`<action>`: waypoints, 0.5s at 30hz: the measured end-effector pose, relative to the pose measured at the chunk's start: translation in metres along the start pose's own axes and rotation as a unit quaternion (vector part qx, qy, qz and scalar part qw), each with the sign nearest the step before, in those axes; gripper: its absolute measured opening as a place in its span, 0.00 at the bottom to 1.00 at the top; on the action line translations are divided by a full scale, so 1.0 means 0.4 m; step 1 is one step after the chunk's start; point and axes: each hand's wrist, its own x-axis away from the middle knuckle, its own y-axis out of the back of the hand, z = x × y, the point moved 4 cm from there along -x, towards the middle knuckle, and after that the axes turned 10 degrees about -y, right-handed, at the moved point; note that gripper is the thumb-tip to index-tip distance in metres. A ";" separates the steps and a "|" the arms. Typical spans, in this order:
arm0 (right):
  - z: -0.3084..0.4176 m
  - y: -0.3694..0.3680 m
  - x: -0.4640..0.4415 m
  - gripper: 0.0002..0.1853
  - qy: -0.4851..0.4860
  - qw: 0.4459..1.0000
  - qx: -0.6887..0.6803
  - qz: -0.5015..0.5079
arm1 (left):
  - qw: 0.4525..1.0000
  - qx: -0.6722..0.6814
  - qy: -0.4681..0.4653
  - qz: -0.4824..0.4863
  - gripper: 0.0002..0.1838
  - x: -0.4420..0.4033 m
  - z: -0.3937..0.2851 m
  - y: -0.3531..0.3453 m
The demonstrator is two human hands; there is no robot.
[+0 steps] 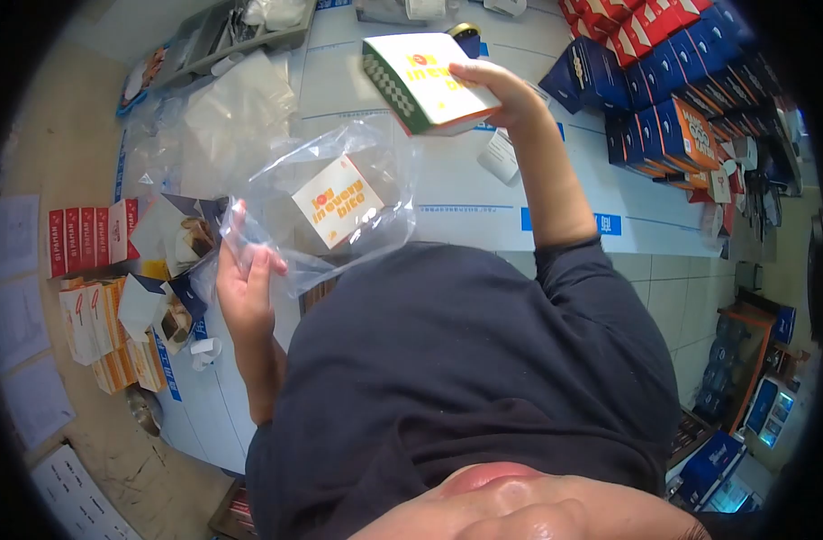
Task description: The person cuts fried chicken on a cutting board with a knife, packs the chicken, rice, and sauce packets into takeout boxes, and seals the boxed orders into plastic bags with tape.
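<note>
A clear plastic bag [389, 162] hangs open near the person's front, its edge gripped by my left hand [247, 283]. Inside the bag lies a small white box [338, 200] with orange and yellow lettering. Above and to the right, my right hand [497, 90] holds a larger white box [429, 76] with green patterned sides and similar lettering, the thumb on its top face. This box is apart from the bag, over the table. The fingers under it are hidden.
Flat clear bags [240, 108] lie on the table [465, 220] at the back left, near a grey tray [290, 36]. Blue and red boxes [655, 67] are stacked at the right. Red boxes [87, 241] and orange-white boxes [92, 315] stand at the left.
</note>
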 end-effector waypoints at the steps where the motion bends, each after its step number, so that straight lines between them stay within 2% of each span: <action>1: 0.006 -0.056 0.007 0.24 -0.063 0.998 0.011 0.019 | 1.000 0.001 0.004 0.003 0.28 -0.004 -0.004 -0.009; 3: -0.054 -0.124 -0.050 0.24 -0.145 0.969 0.201 -0.011 | 0.999 0.024 -0.010 0.024 0.28 -0.018 -0.028 -0.041; 5: -0.151 -0.229 -0.089 0.27 -0.207 0.899 0.386 -0.029 | 0.999 0.022 -0.015 0.041 0.28 -0.024 -0.047 -0.058; 7: -0.328 -0.192 -0.192 0.35 -0.151 0.852 0.483 -0.134 | 0.997 0.045 0.009 0.068 0.29 -0.023 -0.052 -0.077; 9: -0.341 -0.226 -0.183 0.42 -0.080 0.790 0.578 -0.187 | 0.995 0.063 0.019 0.071 0.29 -0.028 -0.045 -0.077; 10: -0.340 -0.237 -0.171 0.43 -0.057 0.696 0.687 -0.200 | 0.996 0.055 0.005 0.065 0.29 -0.032 -0.039 -0.064; 12: -0.245 -0.278 -0.110 0.41 -0.058 0.504 0.849 -0.146 | 0.997 0.032 -0.014 0.064 0.28 -0.049 -0.031 -0.019; 13: -0.211 -0.246 -0.101 0.37 -0.018 0.409 0.906 -0.109 | 0.997 0.039 -0.011 0.062 0.27 -0.065 -0.032 0.003; 14: -0.147 -0.255 -0.069 0.35 -0.119 0.298 0.946 -0.048 | 0.997 0.050 0.011 0.062 0.27 -0.076 -0.042 0.025; 15: -0.080 -0.270 -0.024 0.34 -0.177 0.297 0.937 -0.046 | 0.995 0.065 0.030 0.066 0.26 -0.085 -0.057 0.041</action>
